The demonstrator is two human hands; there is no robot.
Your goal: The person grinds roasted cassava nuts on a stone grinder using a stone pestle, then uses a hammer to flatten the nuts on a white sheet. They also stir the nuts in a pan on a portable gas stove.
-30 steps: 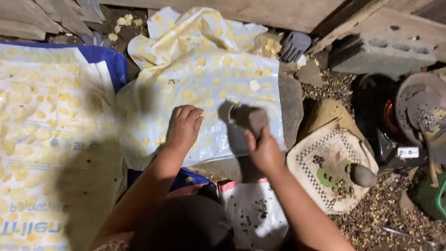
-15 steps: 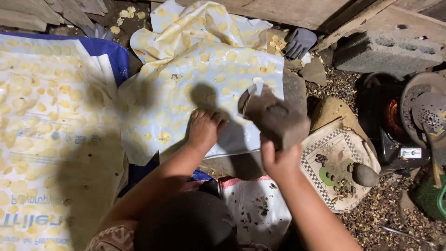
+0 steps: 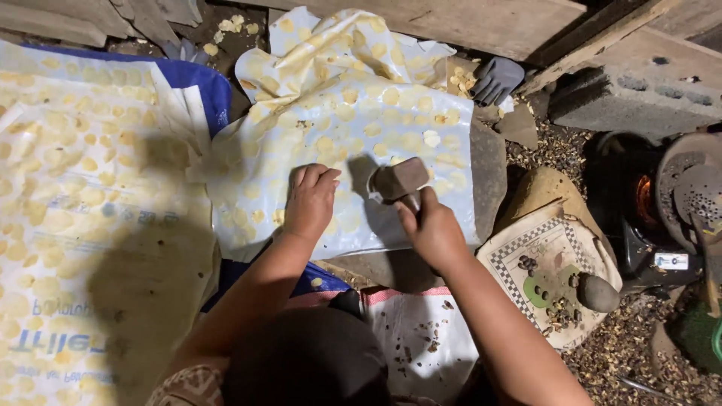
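Lap: I see a white woven sack [image 3: 421, 338], speckled with dark husk bits.
Right hand [image 3: 432, 229]: clenched round the handle of a blocky grey mallet [image 3: 398, 180], head just over the sheet.
Left hand [image 3: 310, 199]: fingers curled, pressing the sheet.
Sheet [image 3: 361, 128]: glossy white plastic over a flat stone, dotted with flattened pale-yellow discs.
Beyond: rough wooden planks [image 3: 466, 22].

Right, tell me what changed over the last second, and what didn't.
The right hand swung the hammer: low on the sheet a second ago, lifted half a second ago, now down again near the left hand. Its grip on the handle never loosened. The left hand stayed pressed flat on the sheet. The stone on the checkered mat did not move.
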